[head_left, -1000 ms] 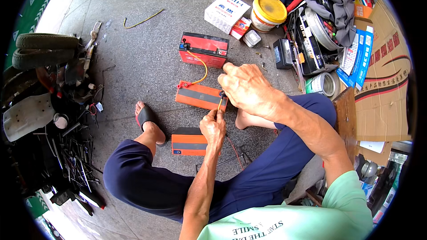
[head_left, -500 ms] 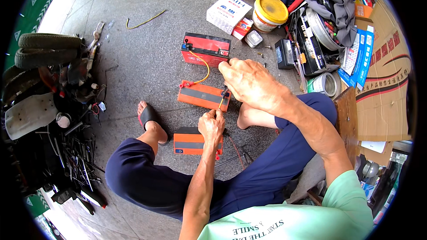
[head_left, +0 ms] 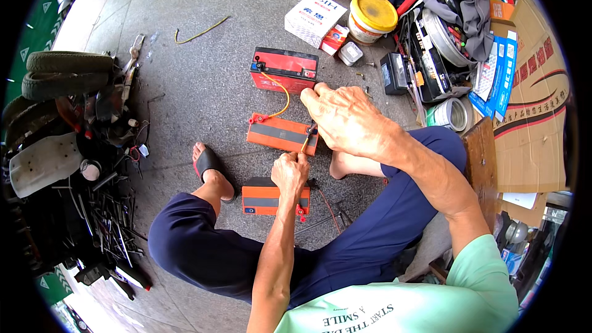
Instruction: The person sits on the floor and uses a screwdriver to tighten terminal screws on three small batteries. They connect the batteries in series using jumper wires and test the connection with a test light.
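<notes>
Three batteries lie in a column on the floor between my feet: a red one with a black-edged top (head_left: 285, 75), an orange one with a grey stripe (head_left: 271, 137) in the middle, and a similar orange one (head_left: 262, 201) nearest me. A curved yellow wire (head_left: 287, 95) joins the left terminals of the far two. My left hand (head_left: 290, 171) is closed, pinching a short yellow wire (head_left: 305, 144) that runs to the middle battery's right terminal. Over that terminal, my right hand (head_left: 348, 114) is closed with fingers bent down; what it grips is mostly hidden, only a dark bit showing below.
A loose yellow wire (head_left: 202, 32) lies farther off. At the right are a yellow-lidded bucket (head_left: 374, 13), a white box (head_left: 313, 20), a small black battery (head_left: 393, 74) and cardboard (head_left: 524, 142). Tyres (head_left: 68, 71) and scattered tools (head_left: 117, 228) crowd the left.
My right hand has turned slightly at the middle battery's right terminal. The left hand keeps its pinch on the short wire, and the batteries stay in place.
</notes>
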`<state>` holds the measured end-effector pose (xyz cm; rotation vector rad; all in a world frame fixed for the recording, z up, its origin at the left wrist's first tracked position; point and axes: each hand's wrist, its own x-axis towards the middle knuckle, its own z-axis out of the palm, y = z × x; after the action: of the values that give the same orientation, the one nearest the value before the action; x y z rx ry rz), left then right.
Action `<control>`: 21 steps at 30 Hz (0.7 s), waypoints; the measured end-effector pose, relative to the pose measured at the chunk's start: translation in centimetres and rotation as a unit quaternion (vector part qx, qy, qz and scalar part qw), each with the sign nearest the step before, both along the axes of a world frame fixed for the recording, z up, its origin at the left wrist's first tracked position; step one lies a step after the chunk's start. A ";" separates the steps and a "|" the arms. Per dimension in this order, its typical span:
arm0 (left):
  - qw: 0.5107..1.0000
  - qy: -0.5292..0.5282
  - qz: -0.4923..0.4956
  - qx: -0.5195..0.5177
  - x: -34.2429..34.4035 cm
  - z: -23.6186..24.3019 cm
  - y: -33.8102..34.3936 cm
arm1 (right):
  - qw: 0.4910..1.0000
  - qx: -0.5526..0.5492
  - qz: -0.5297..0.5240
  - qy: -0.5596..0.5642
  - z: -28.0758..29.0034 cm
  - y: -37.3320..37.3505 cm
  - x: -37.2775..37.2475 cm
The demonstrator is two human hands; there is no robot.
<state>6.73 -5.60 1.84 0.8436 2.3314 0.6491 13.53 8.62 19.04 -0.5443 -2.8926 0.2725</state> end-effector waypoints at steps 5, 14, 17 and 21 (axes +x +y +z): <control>1.000 0.012 0.006 0.007 0.1 -0.4 0.1 | 0.997 -0.016 -0.024 -0.073 0.0 -0.1 -0.2; 0.999 0.007 0.029 0.040 0.3 0.3 -0.2 | 1.000 0.003 0.004 -0.006 0.2 -0.2 0.4; 0.999 0.000 0.043 0.019 1.1 1.6 -0.2 | 0.999 -0.033 -0.012 -0.038 0.2 -0.3 0.3; 0.972 0.191 -0.059 0.125 2.0 1.0 -0.5 | 0.999 0.003 -0.007 -0.032 -0.4 -0.2 0.4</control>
<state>8.78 -6.14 2.81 1.3119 2.5428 0.7968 13.90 8.41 18.62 -0.5828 -2.9487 0.2498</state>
